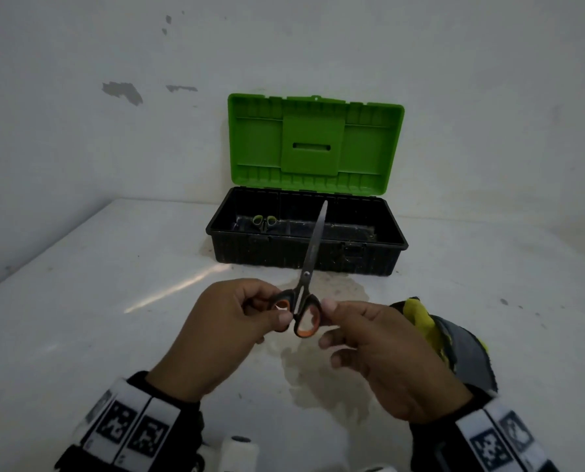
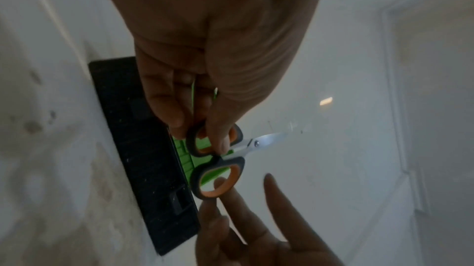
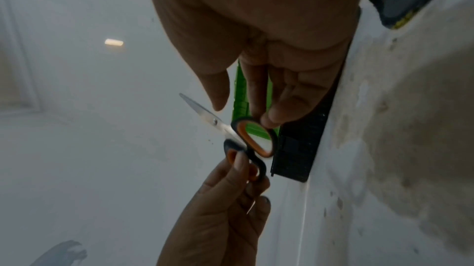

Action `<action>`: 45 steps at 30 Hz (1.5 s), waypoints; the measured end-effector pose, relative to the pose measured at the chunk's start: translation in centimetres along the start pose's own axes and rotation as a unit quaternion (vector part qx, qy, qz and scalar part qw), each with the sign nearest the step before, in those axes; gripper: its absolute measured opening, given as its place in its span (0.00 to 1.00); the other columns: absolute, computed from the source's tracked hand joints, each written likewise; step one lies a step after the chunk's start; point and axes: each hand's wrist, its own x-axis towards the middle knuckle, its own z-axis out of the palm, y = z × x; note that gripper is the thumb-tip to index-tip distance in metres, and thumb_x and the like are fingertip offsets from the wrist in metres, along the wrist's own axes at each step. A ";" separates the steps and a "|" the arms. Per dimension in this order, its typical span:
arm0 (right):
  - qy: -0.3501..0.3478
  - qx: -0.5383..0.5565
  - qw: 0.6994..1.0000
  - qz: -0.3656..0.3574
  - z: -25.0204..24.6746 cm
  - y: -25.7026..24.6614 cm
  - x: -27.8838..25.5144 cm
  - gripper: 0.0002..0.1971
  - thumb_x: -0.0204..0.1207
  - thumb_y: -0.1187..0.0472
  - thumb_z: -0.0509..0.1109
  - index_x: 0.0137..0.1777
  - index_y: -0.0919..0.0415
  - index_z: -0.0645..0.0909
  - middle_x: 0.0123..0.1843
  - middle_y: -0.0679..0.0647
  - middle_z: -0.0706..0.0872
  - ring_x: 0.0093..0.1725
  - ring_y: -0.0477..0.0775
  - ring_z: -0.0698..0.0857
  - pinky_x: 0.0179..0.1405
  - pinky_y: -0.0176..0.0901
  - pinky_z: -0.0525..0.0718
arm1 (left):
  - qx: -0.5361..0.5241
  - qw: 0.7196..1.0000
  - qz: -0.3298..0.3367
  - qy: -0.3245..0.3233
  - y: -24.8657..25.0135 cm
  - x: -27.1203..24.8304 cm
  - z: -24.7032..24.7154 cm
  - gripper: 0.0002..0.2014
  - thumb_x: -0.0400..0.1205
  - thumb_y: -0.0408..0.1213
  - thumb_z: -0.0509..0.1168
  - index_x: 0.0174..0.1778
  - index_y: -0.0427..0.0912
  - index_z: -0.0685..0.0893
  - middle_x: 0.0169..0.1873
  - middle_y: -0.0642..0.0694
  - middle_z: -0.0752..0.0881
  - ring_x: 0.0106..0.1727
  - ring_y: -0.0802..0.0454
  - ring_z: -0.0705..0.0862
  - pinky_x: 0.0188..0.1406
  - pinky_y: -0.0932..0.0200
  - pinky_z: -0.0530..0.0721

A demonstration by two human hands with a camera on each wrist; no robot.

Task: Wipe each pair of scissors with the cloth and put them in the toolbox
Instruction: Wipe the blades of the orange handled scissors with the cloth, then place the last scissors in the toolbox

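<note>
A pair of scissors with black and orange handles is held above the white table, its shut blades pointing up toward the toolbox. My left hand pinches the small handle loop between thumb and fingers. My right hand touches the rim of the large loop with its fingertips, and its thumb stands apart. The black toolbox stands open behind, green lid upright. A second pair with green handles lies inside at the left. The yellow and grey cloth lies on the table under my right wrist.
The toolbox sits against a white wall with chipped paint. The table has a brownish stain in front of the box and below my hands. Its left edge runs diagonally at the far left. White rounded objects show at the bottom edge.
</note>
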 end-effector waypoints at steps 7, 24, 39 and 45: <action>-0.120 -0.005 0.983 0.141 -2.2 -3.5 0.5 0.35 0.78 0.35 0.58 0.52 0.70 0.89 0.40 0.62 0.86 0.32 0.55 0.82 0.27 0.44 0.77 | 0.185 0.980 0.068 0.023 -0.3 2.1 -1.6 0.07 0.69 0.40 0.81 0.34 0.58 0.92 0.31 0.61 0.89 0.40 0.66 0.85 0.35 0.74 0.77; -0.135 -0.074 0.987 0.046 -3.6 -7.2 3.0 0.12 0.71 0.60 0.74 0.46 0.69 0.81 0.24 0.58 0.74 0.18 0.46 0.71 0.15 0.34 0.70 | 0.230 0.970 0.030 0.070 0.2 10.0 -5.4 0.54 0.58 0.64 0.79 0.80 0.54 0.68 0.74 0.53 0.73 0.72 0.55 0.74 0.70 0.51 0.78; 0.042 -0.178 0.975 0.127 -2.7 -10.1 23.0 0.08 0.82 0.70 0.67 0.41 0.69 0.81 0.30 0.58 0.84 0.18 0.43 0.80 0.18 0.32 0.81 | 0.381 0.910 -0.162 -0.036 -6.5 21.1 -5.4 0.73 0.52 0.87 0.55 0.85 0.36 0.50 0.80 0.32 0.63 0.77 0.35 0.70 0.74 0.43 0.73; 0.023 -0.259 0.944 0.201 -2.3 -8.6 27.0 0.11 0.84 0.71 0.64 0.38 0.69 0.79 0.22 0.55 0.84 0.22 0.44 0.81 0.21 0.30 0.83 | 0.352 0.925 -0.139 -0.039 -7.6 21.0 -5.6 0.78 0.44 0.91 0.51 0.85 0.42 0.48 0.79 0.34 0.62 0.77 0.36 0.70 0.75 0.42 0.73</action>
